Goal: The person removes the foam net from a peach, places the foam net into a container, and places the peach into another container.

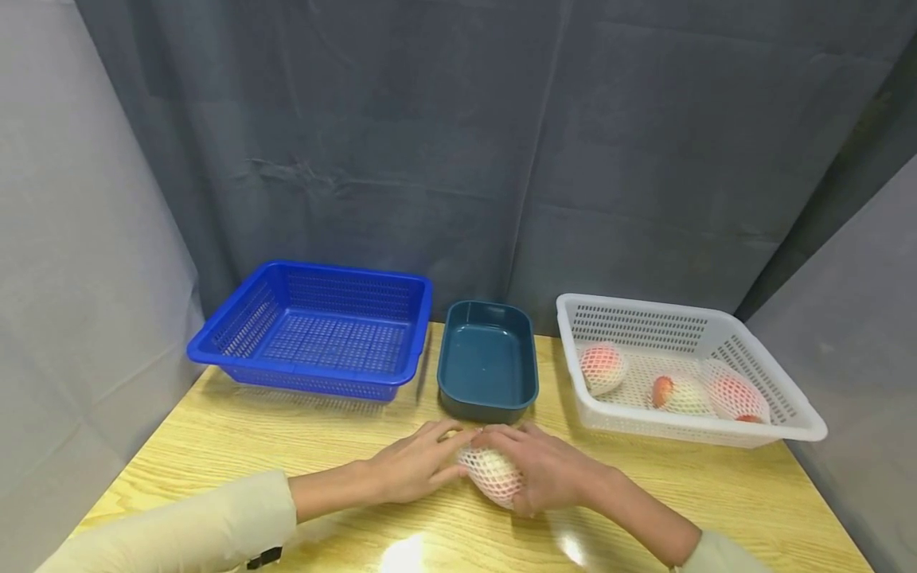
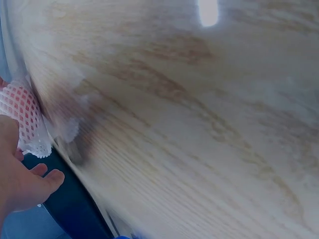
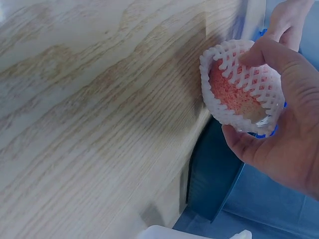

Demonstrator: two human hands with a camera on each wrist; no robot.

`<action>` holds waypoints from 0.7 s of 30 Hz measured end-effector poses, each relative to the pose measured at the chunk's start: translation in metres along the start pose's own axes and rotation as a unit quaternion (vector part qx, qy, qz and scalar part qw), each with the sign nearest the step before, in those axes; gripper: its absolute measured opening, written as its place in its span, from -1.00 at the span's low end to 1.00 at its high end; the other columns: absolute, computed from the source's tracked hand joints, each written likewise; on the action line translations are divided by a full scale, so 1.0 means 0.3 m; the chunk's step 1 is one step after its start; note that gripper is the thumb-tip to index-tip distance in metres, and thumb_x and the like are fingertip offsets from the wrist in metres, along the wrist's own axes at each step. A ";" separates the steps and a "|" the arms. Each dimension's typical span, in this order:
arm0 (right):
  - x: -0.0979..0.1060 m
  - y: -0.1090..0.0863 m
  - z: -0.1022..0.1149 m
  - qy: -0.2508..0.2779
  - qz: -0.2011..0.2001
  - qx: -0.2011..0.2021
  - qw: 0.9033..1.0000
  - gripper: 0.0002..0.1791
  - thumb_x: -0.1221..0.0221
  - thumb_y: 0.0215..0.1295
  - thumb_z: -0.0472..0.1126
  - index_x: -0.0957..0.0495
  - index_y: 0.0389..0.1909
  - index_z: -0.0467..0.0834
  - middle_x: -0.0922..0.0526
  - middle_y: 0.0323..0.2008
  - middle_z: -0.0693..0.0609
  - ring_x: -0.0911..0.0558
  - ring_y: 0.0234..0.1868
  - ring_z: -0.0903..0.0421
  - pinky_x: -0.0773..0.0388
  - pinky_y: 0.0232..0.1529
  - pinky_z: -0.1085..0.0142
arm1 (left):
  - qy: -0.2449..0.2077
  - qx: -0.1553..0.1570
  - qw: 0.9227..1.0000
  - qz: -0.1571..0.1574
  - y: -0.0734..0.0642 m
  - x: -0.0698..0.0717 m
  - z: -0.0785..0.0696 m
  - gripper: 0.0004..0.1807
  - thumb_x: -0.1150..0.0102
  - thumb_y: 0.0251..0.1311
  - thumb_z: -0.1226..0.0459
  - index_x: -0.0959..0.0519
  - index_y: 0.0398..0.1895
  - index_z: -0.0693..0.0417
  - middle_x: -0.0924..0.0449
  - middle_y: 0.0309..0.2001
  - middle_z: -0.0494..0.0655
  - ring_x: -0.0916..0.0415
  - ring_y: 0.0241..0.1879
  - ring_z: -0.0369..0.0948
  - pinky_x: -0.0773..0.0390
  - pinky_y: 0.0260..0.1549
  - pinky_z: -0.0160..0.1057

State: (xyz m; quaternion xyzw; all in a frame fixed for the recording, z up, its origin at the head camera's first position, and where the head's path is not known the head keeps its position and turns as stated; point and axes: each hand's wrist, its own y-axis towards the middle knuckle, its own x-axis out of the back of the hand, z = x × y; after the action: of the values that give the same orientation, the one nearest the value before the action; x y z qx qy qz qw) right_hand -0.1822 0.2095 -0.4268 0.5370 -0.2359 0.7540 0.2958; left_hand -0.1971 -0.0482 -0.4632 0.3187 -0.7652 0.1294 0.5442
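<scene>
An apple (image 3: 234, 94) in a white foam net (image 3: 269, 84) is between my two hands, low over the front middle of the table. My right hand (image 1: 555, 469) grips it from the right, thumb and fingers on opposite sides in the right wrist view. On the other end, my left hand (image 1: 411, 469) pinches the netted apple with thumb and forefinger. Its other fingers (image 2: 52, 180) stand off the net in the left wrist view. Pink-red skin shows through the mesh and at the net's open end. Just behind the hands stands a dark teal tub (image 1: 447, 382).
A blue plastic basket (image 1: 308, 374) stands at the back left. At the back right, a white basket (image 1: 688, 426) holds several fruits in foam nets, among them a netted apple (image 1: 603, 368). Wooden table (image 1: 344, 541) lies beneath, with a grey curtain (image 1: 430, 143) behind.
</scene>
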 end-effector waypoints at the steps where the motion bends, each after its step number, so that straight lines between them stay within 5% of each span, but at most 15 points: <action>1: 0.001 0.000 0.000 0.003 0.002 -0.002 1.000 0.06 -0.41 -0.30 -0.31 -0.28 0.39 0.16 -0.39 0.32 0.24 -0.45 0.17 -0.02 -0.52 0.07 0.01 | 0.001 0.000 1.000 -0.001 0.000 -0.003 0.002 -0.40 0.09 0.51 -0.04 -0.24 0.52 -0.07 -0.31 0.34 0.04 -0.34 0.28 -0.04 -0.54 0.10 -0.09; 13: 0.008 -0.004 -0.005 0.037 -0.017 0.021 0.999 0.01 -0.43 -0.24 -0.34 -0.25 0.36 0.01 -0.26 0.31 0.10 -0.40 0.21 0.07 -0.56 -0.02 0.27 | 0.007 -0.003 1.000 0.010 -0.005 -0.011 0.011 -0.38 0.10 0.52 -0.03 -0.16 0.56 -0.10 -0.31 0.31 0.01 -0.38 0.24 -0.03 -0.59 0.01 -0.14; 21: 0.007 -0.018 -0.005 0.045 -0.011 -0.009 0.999 0.00 -0.46 -0.03 -0.21 -0.18 0.47 -0.06 -0.27 0.42 -0.01 -0.34 0.37 -0.03 -0.44 0.23 0.03 | 0.017 0.009 1.000 0.014 -0.010 -0.010 0.018 -0.38 0.10 0.52 -0.05 -0.19 0.55 -0.10 -0.33 0.31 0.00 -0.36 0.26 -0.05 -0.58 0.04 -0.09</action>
State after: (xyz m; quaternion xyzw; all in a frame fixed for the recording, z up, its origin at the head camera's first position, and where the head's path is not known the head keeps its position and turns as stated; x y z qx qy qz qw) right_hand -0.1800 0.2148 -0.4250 0.5027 -0.2235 0.7719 0.3187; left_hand -0.1987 -0.0522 -0.4685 0.3105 -0.7593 0.1496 0.5521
